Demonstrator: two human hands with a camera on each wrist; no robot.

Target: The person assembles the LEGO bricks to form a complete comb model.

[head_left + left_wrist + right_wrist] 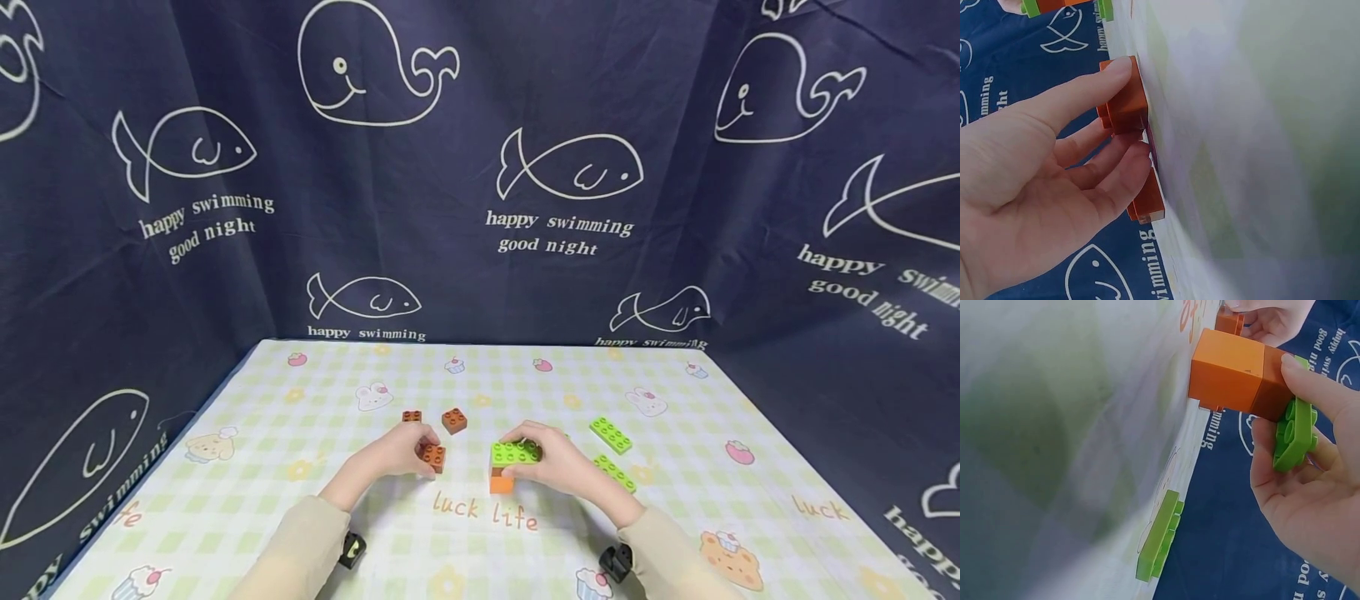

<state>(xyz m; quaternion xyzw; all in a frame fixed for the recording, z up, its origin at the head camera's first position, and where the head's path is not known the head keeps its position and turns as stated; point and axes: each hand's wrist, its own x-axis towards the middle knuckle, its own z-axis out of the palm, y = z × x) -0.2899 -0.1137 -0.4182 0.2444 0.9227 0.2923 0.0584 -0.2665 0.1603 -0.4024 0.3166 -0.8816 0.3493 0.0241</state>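
My left hand (401,450) pinches a small brown toy brick (434,457) by its sides, with the thumb on one side and fingers on the other. In the left wrist view this brown brick (1130,103) sits low, at the tablecloth. To the right, my right hand (553,460) grips a stack topped by a long green brick (514,452). Under the green piece are a brown brick (1274,384) and, lowest, an orange brick (1227,367). The right thumb lies against the brown layer; fingers curl behind the green brick, partly hidden.
Behind the left hand lie two more brown bricks, one (453,420) in plain view and one (412,416) partly covered. Long green bricks, one farther back (611,435) and one nearer (617,473), lie right of the right hand. A dark printed curtain (465,283) borders the checked tablecloth (375,533).
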